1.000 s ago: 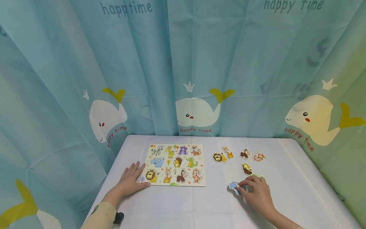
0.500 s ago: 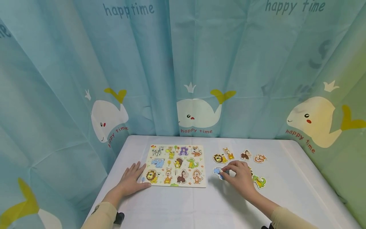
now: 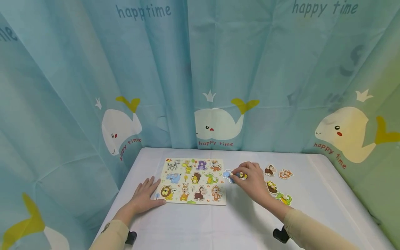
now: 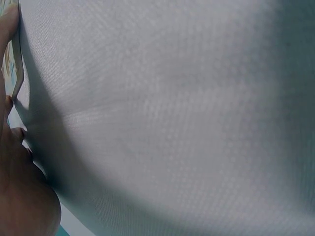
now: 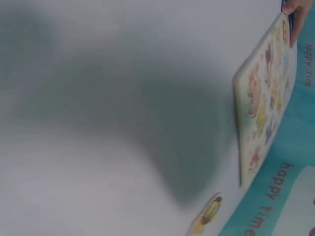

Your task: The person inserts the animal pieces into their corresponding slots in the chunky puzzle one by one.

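Note:
My left hand [image 3: 144, 197] rests at the left edge of a pale animal puzzle board [image 3: 219, 202], fingers spread on the table and thumb at the near left corner. That hand [image 4: 24, 196] also lines the left wrist view's edge. My right hand [image 3: 251, 180] pinches a blue elephant puzzle piece [image 3: 227, 174] by its small knob, just right of the board. Behind those fingers, a lion piece [image 3: 243, 176] partly shows; in the right wrist view, this lion piece [image 5: 210, 211] is at the bottom. The right hand itself is outside its wrist view.
To the right lie gorilla [image 3: 270, 170], monkey [image 3: 285, 174], hedgehog [image 3: 271, 187] and crocodile [image 3: 283, 198] pieces. A white cloth covers the table [image 3: 187, 225]. Blue curtains [image 3: 168, 86] with whale prints hang behind and beside it.
My right hand has carried the elephant piece left and away from me, from near the crocodile piece to the board's right edge, now covering the kangaroo piece. The left hand stays put.

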A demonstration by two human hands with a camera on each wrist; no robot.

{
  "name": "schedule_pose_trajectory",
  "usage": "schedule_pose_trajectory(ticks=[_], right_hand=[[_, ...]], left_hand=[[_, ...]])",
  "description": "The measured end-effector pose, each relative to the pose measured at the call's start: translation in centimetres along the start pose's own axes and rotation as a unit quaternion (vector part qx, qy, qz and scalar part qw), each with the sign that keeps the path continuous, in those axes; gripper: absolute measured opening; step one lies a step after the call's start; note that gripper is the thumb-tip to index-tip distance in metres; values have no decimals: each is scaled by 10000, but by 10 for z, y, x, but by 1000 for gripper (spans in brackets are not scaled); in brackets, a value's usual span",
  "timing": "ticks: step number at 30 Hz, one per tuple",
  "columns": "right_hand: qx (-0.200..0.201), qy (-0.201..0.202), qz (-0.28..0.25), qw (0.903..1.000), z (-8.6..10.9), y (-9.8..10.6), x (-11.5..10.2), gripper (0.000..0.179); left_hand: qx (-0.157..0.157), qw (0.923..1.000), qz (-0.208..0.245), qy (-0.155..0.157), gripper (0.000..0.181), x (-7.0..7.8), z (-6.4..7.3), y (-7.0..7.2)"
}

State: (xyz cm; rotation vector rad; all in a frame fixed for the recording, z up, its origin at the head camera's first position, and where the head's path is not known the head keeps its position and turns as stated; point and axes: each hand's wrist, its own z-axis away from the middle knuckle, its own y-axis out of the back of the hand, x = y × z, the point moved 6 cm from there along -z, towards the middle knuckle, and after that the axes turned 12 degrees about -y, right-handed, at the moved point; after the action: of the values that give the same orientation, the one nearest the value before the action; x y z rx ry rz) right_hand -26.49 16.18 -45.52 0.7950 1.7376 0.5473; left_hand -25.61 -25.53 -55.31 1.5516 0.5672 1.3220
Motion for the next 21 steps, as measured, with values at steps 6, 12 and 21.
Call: schedule_pose_trajectory(ticks=[6, 12, 21], right_hand=[[-115, -23, -84, 9999, -15, -15, -16, 11], [-224, 18, 10, 9997, -29, -40, -32, 10], [-421, -86, -28, 9991, -40, -78, -53, 9]], left_hand=[[30, 10000, 10, -16, 106, -2, 0, -1], [34, 10000, -1, 1, 107, -3, 0, -2], [-19, 10000, 0, 15, 107, -2, -1, -2]])
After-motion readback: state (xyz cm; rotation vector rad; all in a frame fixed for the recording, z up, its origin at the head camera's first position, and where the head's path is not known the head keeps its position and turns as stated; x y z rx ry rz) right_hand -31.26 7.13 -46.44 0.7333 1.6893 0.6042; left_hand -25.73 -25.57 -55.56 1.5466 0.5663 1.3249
